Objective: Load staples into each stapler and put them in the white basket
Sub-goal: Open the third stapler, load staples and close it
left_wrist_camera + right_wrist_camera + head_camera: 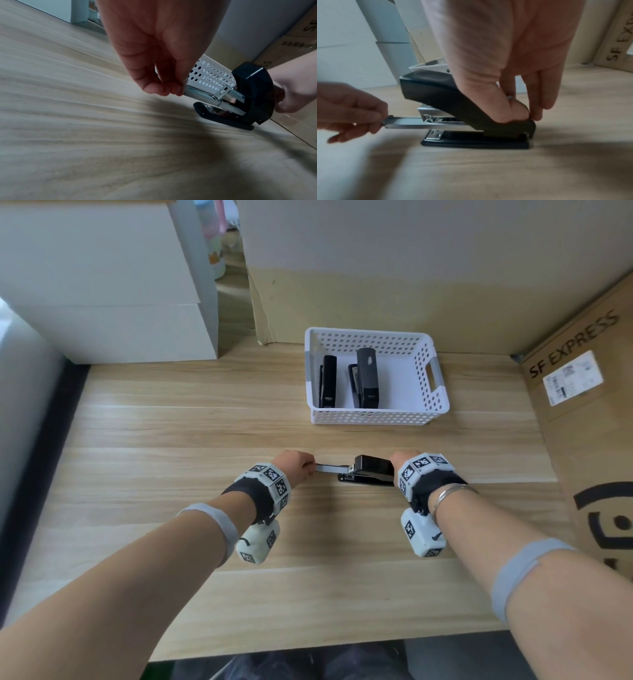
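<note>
A black stapler (pixel 371 470) stands on the wooden table (pixel 205 422) in front of me. Its metal staple tray (pixel 330 468) is slid out to the left. My left hand (pixel 301 465) pinches the outer end of that tray (pixel 197 93) between thumb and fingertips. My right hand (pixel 399 462) grips the rear end of the stapler (pixel 471 108), thumb on its side and fingers behind it. The white perforated basket (pixel 435 392) stands farther back and holds two black staplers (pixel 328 381) (pixel 368 378) side by side.
White boxes (pixel 102 285) are stacked at the back left. A cardboard box marked SF EXPRESS (pixel 589 405) stands along the right edge. A cardboard panel (pixel 376 285) closes the back behind the basket.
</note>
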Motion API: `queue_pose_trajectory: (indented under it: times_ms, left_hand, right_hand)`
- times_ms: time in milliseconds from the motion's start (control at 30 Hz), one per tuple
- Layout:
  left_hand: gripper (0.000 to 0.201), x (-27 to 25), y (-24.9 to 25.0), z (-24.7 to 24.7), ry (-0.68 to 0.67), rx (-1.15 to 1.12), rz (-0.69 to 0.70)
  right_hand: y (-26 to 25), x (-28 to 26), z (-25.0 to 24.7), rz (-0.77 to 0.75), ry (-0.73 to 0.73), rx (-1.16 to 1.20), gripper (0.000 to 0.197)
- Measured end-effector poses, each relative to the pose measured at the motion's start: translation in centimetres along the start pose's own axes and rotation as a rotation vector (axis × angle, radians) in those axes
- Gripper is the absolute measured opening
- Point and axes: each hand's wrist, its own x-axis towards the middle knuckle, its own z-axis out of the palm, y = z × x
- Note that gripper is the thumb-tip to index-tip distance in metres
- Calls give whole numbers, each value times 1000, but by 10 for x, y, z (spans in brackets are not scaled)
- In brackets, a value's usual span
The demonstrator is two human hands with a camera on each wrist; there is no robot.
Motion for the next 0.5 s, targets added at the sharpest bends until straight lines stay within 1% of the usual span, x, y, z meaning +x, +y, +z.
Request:
queue_pose_trajectory:
  times_ms: [33,67,133,200,267,367,500]
  left_hand:
    - [28,0,2,1,-4,-6,6]
    - [28,0,4,2,-8,-16,13]
    - [27,2,10,6,-14,-31,29]
    - [26,4,15,9,-9,-24,48]
    - [26,6,22,13,-2,-23,58]
    - [26,11,30,19,-17,-26,60]
    - [25,17,38,24,-44,-44,53]
  right_hand:
    - [2,-1,1,-45,-17,12,11]
    - [2,0,2,-76,-23,19,22]
    - [4,2,7,-82,51,25,31]
    - [7,6,15,-68,141,26,31]
    - [9,9,21,-52,163,42,29]
    - [12,9,24,-68,209,59,26]
    - [15,11,28,-99,233,72,25]
